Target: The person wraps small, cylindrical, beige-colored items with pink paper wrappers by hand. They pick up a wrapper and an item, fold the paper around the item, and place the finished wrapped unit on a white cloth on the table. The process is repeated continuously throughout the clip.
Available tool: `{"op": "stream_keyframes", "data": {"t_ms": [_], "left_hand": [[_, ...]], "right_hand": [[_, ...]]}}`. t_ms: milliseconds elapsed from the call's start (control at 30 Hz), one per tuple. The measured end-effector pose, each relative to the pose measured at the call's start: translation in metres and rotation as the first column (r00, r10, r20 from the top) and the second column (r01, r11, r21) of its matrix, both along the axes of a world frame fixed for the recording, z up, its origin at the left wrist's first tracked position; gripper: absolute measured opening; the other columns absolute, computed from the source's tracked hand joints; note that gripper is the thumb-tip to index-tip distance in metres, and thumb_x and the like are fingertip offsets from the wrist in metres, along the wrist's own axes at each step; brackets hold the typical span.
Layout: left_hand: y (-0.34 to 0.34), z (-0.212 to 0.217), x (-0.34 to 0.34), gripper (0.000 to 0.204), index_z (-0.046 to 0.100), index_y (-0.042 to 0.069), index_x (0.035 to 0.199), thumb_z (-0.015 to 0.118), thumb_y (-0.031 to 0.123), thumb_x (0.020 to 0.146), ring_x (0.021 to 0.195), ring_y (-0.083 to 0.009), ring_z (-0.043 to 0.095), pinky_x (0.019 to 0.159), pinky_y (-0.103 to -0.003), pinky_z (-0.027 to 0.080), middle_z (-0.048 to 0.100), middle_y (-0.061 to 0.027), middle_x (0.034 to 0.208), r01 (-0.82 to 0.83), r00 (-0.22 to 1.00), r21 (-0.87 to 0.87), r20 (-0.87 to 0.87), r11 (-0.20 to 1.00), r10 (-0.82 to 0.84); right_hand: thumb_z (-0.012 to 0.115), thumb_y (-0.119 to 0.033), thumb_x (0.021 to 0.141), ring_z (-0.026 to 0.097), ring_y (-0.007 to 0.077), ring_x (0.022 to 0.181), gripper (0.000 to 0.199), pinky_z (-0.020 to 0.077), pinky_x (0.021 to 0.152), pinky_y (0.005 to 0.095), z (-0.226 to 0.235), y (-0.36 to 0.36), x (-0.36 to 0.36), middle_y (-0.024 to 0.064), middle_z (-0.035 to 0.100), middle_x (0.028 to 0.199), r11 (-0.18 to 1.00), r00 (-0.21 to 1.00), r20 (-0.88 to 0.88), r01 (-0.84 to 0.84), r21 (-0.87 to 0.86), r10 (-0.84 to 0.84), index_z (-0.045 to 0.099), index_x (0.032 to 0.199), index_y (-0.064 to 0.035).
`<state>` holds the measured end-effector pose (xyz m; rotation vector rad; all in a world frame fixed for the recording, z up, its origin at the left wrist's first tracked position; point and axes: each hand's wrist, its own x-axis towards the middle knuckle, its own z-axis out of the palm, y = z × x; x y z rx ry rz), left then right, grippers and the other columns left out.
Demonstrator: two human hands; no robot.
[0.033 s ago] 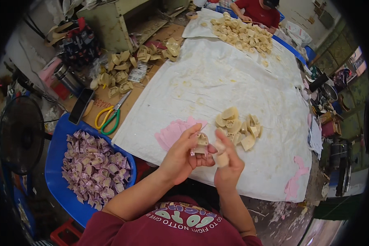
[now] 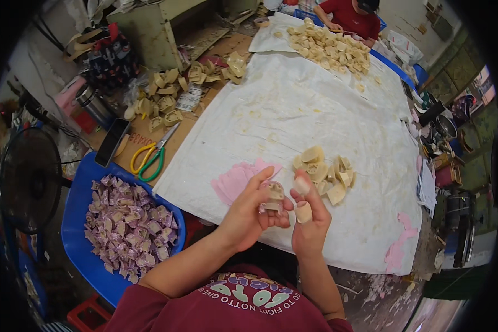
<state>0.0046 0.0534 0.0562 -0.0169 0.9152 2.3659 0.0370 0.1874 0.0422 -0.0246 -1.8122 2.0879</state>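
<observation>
My left hand [image 2: 248,210] is closed around a small cream moulded piece [image 2: 274,193] with hollows in its face and a shiny pinkish wrapping along its lower edge. To its right, my right hand [image 2: 311,221] is raised, its thumb and forefinger apart. Pale finger covers [image 2: 303,212] sit on those fingertips, and nothing else shows between them. Pink sheets [image 2: 232,183] lie fanned out on the white cloth [image 2: 243,122] just beyond my left hand. Past my right hand is a small heap of bare cream pieces [image 2: 337,193].
At the left, a blue tub [image 2: 74,243] holds many purplish wrapped pieces. Scissors [image 2: 148,160] with yellow and green handles and a phone [image 2: 113,143] lie beside the cloth. A person in red [image 2: 346,19] sits behind a large cream heap [image 2: 329,47]. A fan [image 2: 30,182] stands far left.
My right thumb and forefinger have spread apart, showing both finger covers more plainly. The left hand keeps its hold on the piece, nearly in place. The whole view has shifted slightly.
</observation>
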Motion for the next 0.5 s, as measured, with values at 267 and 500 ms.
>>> {"op": "stream_keyframes", "data": {"t_ms": [267, 500], "left_hand": [[0.006, 0.007, 0.002, 0.058, 0.017, 0.016, 0.152, 0.041, 0.029, 0.101, 0.072, -0.0113, 0.056, 0.055, -0.024, 0.044, 0.058, -0.0047, 0.101, -0.133, 0.987, -0.081, -0.102, 0.988, 0.125], [0.005, 0.009, 0.000, 0.053, 0.025, 0.017, 0.151, 0.040, 0.029, 0.102, 0.060, -0.0042, 0.043, 0.048, -0.019, 0.035, 0.056, -0.0006, 0.090, -0.146, 0.951, -0.252, -0.302, 0.957, 0.065]], "right_hand": [[0.050, -0.013, 0.096, 0.063, 0.0079, 0.082, 0.043, 0.0436, 0.056, 0.0153, -0.008, -0.012, -0.004, 0.0141, 0.045, 0.143, 0.936, 0.957, 0.008, -0.280, -0.212, 0.289, 0.048, 0.138, -0.0058], [0.053, -0.010, 0.095, 0.057, 0.0120, 0.104, 0.038, 0.0508, 0.071, 0.0242, 0.010, -0.010, -0.011, 0.0162, 0.045, 0.143, 0.974, 0.957, 0.189, -0.200, -0.107, 0.218, 0.054, 0.133, -0.0032]]}}
